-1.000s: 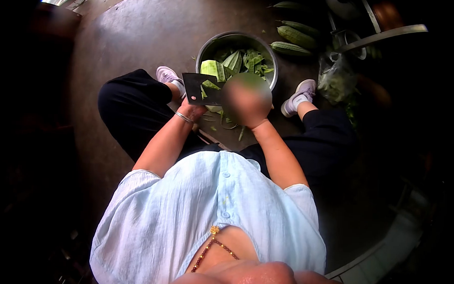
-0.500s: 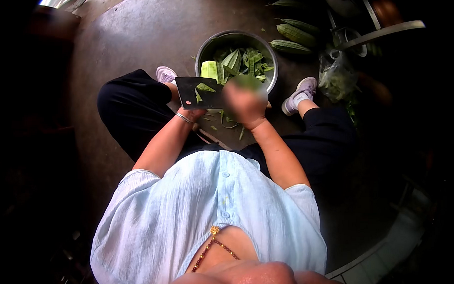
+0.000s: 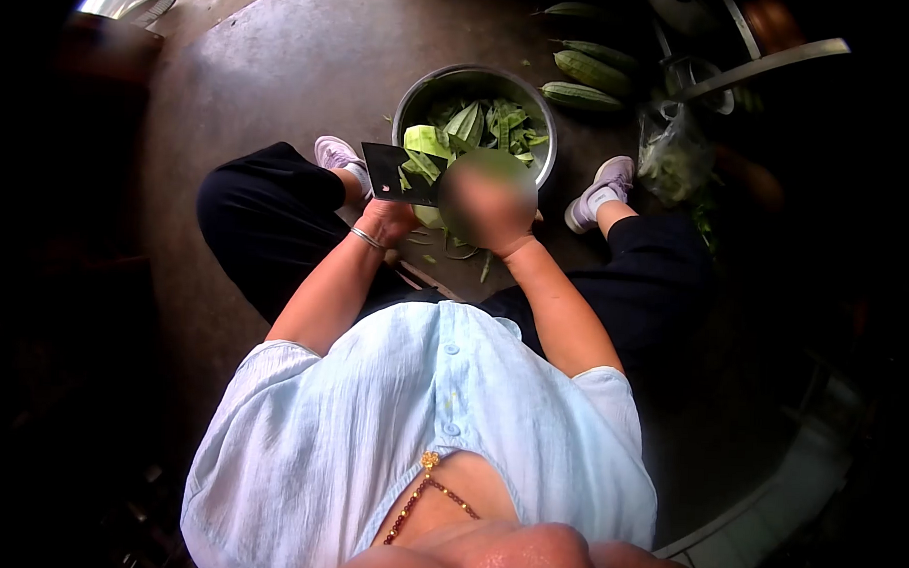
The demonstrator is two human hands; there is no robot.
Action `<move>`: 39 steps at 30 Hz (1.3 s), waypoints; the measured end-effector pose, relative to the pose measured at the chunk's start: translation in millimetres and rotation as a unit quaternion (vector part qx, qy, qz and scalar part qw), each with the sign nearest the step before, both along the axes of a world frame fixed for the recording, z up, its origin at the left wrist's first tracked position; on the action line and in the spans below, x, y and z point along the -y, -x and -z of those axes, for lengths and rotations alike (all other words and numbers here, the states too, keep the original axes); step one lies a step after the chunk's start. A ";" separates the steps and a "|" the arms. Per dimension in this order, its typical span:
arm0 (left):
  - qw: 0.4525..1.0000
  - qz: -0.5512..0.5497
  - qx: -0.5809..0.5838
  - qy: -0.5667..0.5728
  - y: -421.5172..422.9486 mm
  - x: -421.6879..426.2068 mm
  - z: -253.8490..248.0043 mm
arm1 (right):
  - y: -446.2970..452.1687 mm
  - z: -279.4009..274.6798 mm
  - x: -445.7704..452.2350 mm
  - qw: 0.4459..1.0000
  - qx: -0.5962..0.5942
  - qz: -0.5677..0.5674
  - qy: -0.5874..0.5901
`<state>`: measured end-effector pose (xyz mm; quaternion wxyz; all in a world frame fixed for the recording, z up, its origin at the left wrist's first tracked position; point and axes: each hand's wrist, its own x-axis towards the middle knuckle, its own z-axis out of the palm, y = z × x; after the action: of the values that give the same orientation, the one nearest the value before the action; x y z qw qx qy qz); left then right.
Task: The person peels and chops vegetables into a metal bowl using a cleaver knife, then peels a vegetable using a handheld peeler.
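A dark, broad-bladed cleaver extends leftward from my right hand, which is closed on its handle; a blur covers the fingers. Strips of green peel lie on the blade. Under and beside the blade, my left hand is closed around a pale green, peeled ridge gourd, its fingertips hidden by the blade. Just beyond both hands stands a metal basin. Inside it are a pale peeled gourd piece, a ridged green chunk and many peel strips.
Several whole ridge gourds lie on the floor at the upper right. A clear plastic bag with greenery sits beyond my right shoe. Scraps of peel are scattered on the floor between my legs.
The cleaver blade has shifted slightly up and right and tilted, exposing more of my left hand and the gourd beneath. More peel now lies across the blade.
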<state>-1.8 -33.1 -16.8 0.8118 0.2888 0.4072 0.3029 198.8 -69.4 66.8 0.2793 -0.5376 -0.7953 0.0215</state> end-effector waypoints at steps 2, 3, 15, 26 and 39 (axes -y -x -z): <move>0.996 0.043 -0.025 -0.079 -1.0 4.6 -12.8 | -2.5 1.8 0.7 1.000 -0.006 0.002 -0.010; 0.997 -0.022 0.055 0.043 -9.5 7.2 -25.7 | -4.8 2.9 0.8 1.000 0.004 0.006 -0.010; 0.985 -0.060 0.088 0.139 -8.0 7.3 -17.8 | -12.0 15.7 -4.5 0.998 0.006 0.003 -0.065; 0.968 0.012 0.210 0.139 -6.6 -4.9 -63.4 | -39.3 87.3 -5.5 0.915 -0.010 0.098 0.392; 0.935 -0.171 0.241 0.197 1.4 -44.9 -58.7 | -1.8 -6.6 -6.6 0.999 -0.030 -0.014 0.032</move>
<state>-3.2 11.8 41.9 0.8624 -0.0328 0.2938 0.4108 200.7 -62.8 73.4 0.2854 -0.5341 -0.7929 0.0672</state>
